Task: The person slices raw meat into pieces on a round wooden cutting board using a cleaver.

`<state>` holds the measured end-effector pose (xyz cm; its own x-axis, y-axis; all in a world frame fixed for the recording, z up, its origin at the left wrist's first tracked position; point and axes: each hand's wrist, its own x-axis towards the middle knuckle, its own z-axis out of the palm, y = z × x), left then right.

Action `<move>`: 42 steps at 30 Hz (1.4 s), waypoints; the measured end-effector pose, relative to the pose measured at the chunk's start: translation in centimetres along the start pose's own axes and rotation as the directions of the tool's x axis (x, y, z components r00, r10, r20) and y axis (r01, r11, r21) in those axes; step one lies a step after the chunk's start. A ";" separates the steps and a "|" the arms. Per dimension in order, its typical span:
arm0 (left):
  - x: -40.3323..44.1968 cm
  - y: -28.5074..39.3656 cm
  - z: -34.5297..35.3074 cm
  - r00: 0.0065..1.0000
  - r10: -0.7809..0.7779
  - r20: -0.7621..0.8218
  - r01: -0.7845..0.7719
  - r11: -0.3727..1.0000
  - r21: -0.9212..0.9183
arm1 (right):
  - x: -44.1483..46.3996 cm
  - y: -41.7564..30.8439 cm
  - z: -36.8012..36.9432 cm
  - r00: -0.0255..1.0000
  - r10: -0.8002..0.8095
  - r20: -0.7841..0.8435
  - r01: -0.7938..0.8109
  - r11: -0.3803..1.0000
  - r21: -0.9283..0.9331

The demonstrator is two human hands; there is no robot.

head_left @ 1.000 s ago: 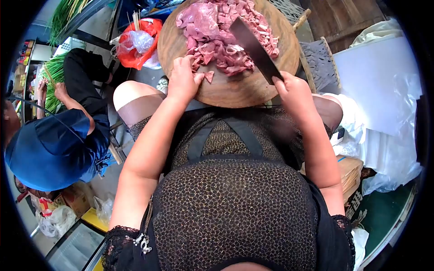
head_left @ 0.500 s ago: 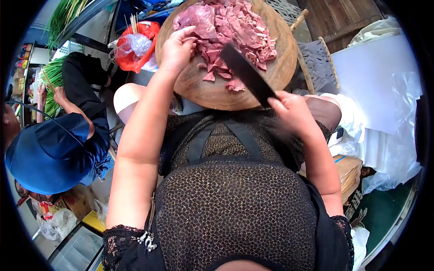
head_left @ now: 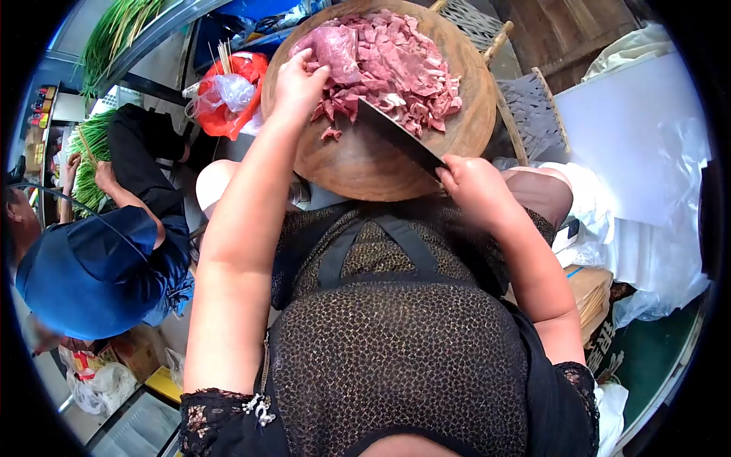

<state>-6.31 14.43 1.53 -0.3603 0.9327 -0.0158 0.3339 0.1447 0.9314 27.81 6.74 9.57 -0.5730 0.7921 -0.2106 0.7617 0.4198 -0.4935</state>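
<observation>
My right hand (head_left: pixel 474 186) is closed round the handle of a dark, broad-bladed cleaver (head_left: pixel 400 139). Its blade slants up and left over the board, the tip beside the near edge of a heap of cut red meat (head_left: pixel 415 68). At the heap's left side lies a larger uncut piece of meat (head_left: pixel 335 52). Against that piece, my left hand (head_left: pixel 298 84) has its fingers curled, gripping its near left edge. Under everything is a round wooden chopping board (head_left: pixel 358 164) in front of my knees. A small scrap of meat (head_left: pixel 331 134) lies apart from the heap.
Left of the board stands a red plastic bag (head_left: pixel 242 107) with skewers and clear plastic in it. A co-worker in blue (head_left: pixel 91 266) handles green stalks (head_left: pixel 95 137) at far left. A woven chair (head_left: pixel 533 114) and white panel (head_left: pixel 624 137) are on the right.
The cleaver has moved down and left across the board, and loose pieces at the near edge have been pushed up into the heap. My left hand stays at the large piece.
</observation>
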 end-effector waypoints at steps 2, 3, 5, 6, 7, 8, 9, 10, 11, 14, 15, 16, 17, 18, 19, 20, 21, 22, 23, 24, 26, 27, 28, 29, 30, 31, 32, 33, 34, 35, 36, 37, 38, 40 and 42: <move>1.0 2.5 1.7 0.989 0.063 -0.137 0.019 0.849 0.527 | -0.3 -0.3 0.4 1.000 0.007 -0.008 -0.007 1.000 -0.026; 1.5 3.2 2.6 0.987 0.031 -0.156 0.066 0.812 0.580 | -0.3 -0.3 0.7 1.000 0.005 -0.014 -0.006 0.999 -0.032; 1.8 5.5 3.5 0.983 -0.092 -0.160 0.172 0.771 0.614 | -0.4 0.0 1.1 0.999 -0.014 -0.036 0.013 0.999 -0.042; 1.8 6.3 3.6 0.984 -0.085 -0.154 0.162 0.776 0.609 | -0.5 0.1 1.1 0.999 -0.009 -0.044 0.007 0.999 -0.048; 2.0 6.9 3.7 0.979 -0.146 -0.140 0.202 0.766 0.610 | -0.5 0.0 1.1 0.999 -0.006 -0.043 0.004 0.998 -0.059; 2.1 7.1 3.6 0.970 -0.210 -0.125 0.242 0.750 0.615 | -0.6 -0.2 1.1 0.999 -0.003 -0.040 0.001 0.998 -0.066; 2.9 6.2 3.5 0.969 -0.202 -0.142 0.247 0.759 0.602 | -0.7 -0.3 1.1 0.999 0.004 -0.038 -0.007 0.998 -0.067; 3.5 5.6 3.3 0.970 -0.186 -0.155 0.242 0.760 0.603 | -0.7 -0.3 1.1 0.999 0.007 -0.042 -0.010 0.998 -0.064; 4.1 5.0 2.8 0.970 -0.189 -0.156 0.244 0.792 0.559 | -0.8 -0.3 1.3 0.999 0.000 -0.043 -0.003 0.998 -0.066; 6.7 0.3 0.7 0.984 -0.142 -0.103 0.160 0.966 0.203 | -0.7 -0.2 1.2 0.999 0.000 -0.041 -0.003 0.998 -0.057; 5.9 1.1 -0.1 0.984 -0.174 -0.034 0.176 0.983 0.045 | -0.6 -0.1 1.0 0.999 0.008 -0.037 -0.010 0.999 -0.048; 4.5 2.7 -1.2 0.980 -0.195 0.038 0.198 0.974 -0.113 | -0.6 0.1 0.6 0.999 0.006 -0.036 -0.008 0.999 -0.046; 3.4 4.0 -2.7 0.970 -0.210 0.124 0.231 0.956 -0.183 | -0.5 0.4 0.0 1.000 0.006 0.009 -0.006 1.000 0.022; 3.3 3.0 -3.5 0.984 -0.149 0.095 0.171 0.932 -0.320 | -0.4 0.5 -0.7 0.998 0.001 0.056 -0.006 0.996 0.090; 2.0 3.9 -4.7 0.990 -0.123 0.073 0.141 0.928 -0.346 | -0.5 0.2 -1.2 0.999 -0.002 0.044 -0.004 0.992 0.129; 0.3 4.8 -6.1 0.994 -0.100 0.051 0.112 0.923 -0.368 | -0.3 -0.3 -1.6 0.999 -0.009 0.051 0.002 0.991 0.132; -1.4 5.8 -6.9 0.996 -0.090 -0.012 0.077 0.910 -0.408 | 0.0 -0.8 -1.9 0.995 -0.029 0.091 0.013 0.986 0.164; -2.6 6.4 -7.5 0.994 -0.079 -0.073 0.038 0.895 -0.445 | 0.5 -1.3 -2.0 0.991 -0.048 0.128 0.022 0.980 0.196; -2.7 5.3 -8.8 0.998 -0.063 -0.016 0.050 0.904 -0.425 | 1.3 -1.7 -1.4 0.990 -0.054 0.130 0.027 0.980 0.199; -3.5 5.3 -8.6 0.998 -0.061 -0.023 0.045 0.905 -0.423 | 2.5 -2.0 -0.5 0.981 -0.088 0.173 0.061 0.986 0.156; -6.1 5.5 -8.0 0.968 -0.134 -0.210 0.009 0.862 -0.507 | 4.8 -2.7 0.3 0.967 -0.128 0.219 0.104 0.988 0.114; -7.1 5.3 -8.5 0.973 -0.152 -0.175 0.059 0.893 -0.446 | 5.8 -3.0 0.5 0.959 -0.074 0.273 0.034 0.988 0.150; -7.8 4.6 -9.0 0.973 -0.184 -0.139 0.127 0.931 -0.342 | 6.7 -3.2 0.6 0.944 -0.022 0.328 -0.040 0.983 0.180; -8.5 4.1 -8.9 0.977 -0.172 -0.123 0.123 0.936 -0.329 | 7.0 -3.2 0.3 0.957 -0.018 0.291 -0.033 0.985 0.170; -9.3 3.7 -8.5 0.981 -0.161 -0.106 0.120 0.941 -0.317 | 7.2 -3.0 -0.1 0.973 -0.002 0.230 -0.032 0.989 0.144; -9.9 1.8 -7.4 0.988 -0.087 -0.125 0.044 0.948 -0.315 | 7.7 -2.2 -0.4 0.982 -0.027 0.188 0.011 0.996 0.090; -10.5 -0.1 -6.4 0.990 -0.012 -0.142 -0.033 0.950 -0.312 | 8.0 -1.3 -0.6 0.988 -0.056 0.146 0.052 0.998 0.033; -11.4 -0.6 -5.2 0.993 0.002 -0.120 -0.037 0.956 -0.293 | 7.9 -0.7 -0.9 0.992 -0.053 0.113 0.054 0.999 -0.004; -12.6 -0.6 -3.7 0.995 0.014 -0.098 -0.041 0.961 -0.274 | 7.8 -0.2 -1.3 0.995 -0.051 0.080 0.055 0.998 -0.042; -13.6 -0.5 -2.5 0.999 -0.051 -0.013 0.045 0.964 -0.263 | 7.8 0.1 -1.5 0.997 -0.033 0.064 0.038 0.997 -0.064; -14.1 -0.6 -1.3 0.991 -0.115 0.072 0.129 0.961 -0.246 | 7.8 0.6 -1.7 0.999 -0.042 0.024 0.044 0.997 -0.067; -14.4 -2.4 0.3 0.994 -0.083 0.064 0.091 0.986 -0.136 | 7.6 1.0 -1.6 0.999 -0.047 0.008 0.047 0.999 -0.027; -14.6 -3.9 1.8 0.997 -0.051 0.059 0.052 0.998 -0.025 | 7.5 1.2 -1.6 0.999 -0.051 -0.009 0.051 0.999 0.012; -15.2 -0.1 2.1 0.996 0.080 0.029 -0.085 0.906 0.415 | 6.7 0.3 -1.9 1.000 -0.006 0.023 0.006 1.000 -0.014; -14.4 -0.9 1.6 0.982 0.189 0.004 -0.166 0.849 0.502 | 5.5 0.1 -1.8 0.998 0.044 0.052 -0.042 0.998 -0.035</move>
<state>0.01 1.39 0.31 -0.2868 0.9447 0.1592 0.7806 0.1342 0.6104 25.28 11.94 9.87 -0.5541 0.7855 -0.2755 0.7952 0.4017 -0.4541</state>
